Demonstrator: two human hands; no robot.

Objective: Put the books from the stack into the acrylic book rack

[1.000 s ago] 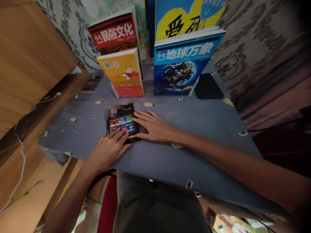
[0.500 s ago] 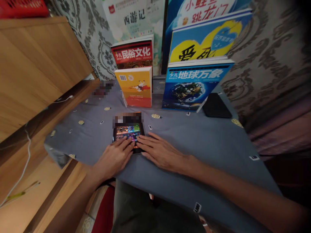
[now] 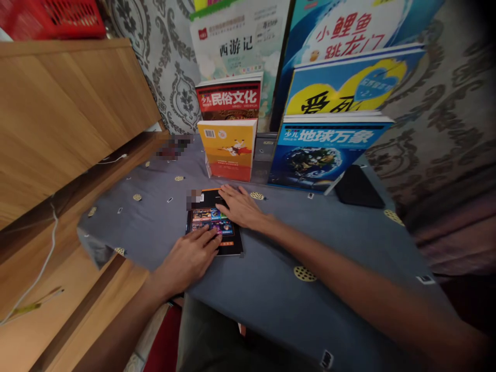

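Observation:
A black book (image 3: 231, 246) with small colourful pictures on its cover lies flat on the cloth-covered table, close to its front edge. My left hand (image 3: 196, 253) rests on the lower left part of the cover, fingers stretched out and lying flat. On the upper right corner lies my right hand (image 3: 241, 207), also open, with the fingers apart. Neither hand grips the book; both touch it from above. The fingers hide parts of the printed pictures, and the top left of the cover is blurred out.
Behind the book stand an orange book (image 3: 228, 152) and a blue book (image 3: 313, 155) in a clear rack, with more books behind. A black flat object (image 3: 360, 187) lies right of the rack. At left are a wooden cabinet (image 3: 73, 103) and a red basket (image 3: 73, 18).
My right hand has slid away from me, from the middle of the book to its upper right corner. My left hand stays on the lower left. The view has shifted slightly.

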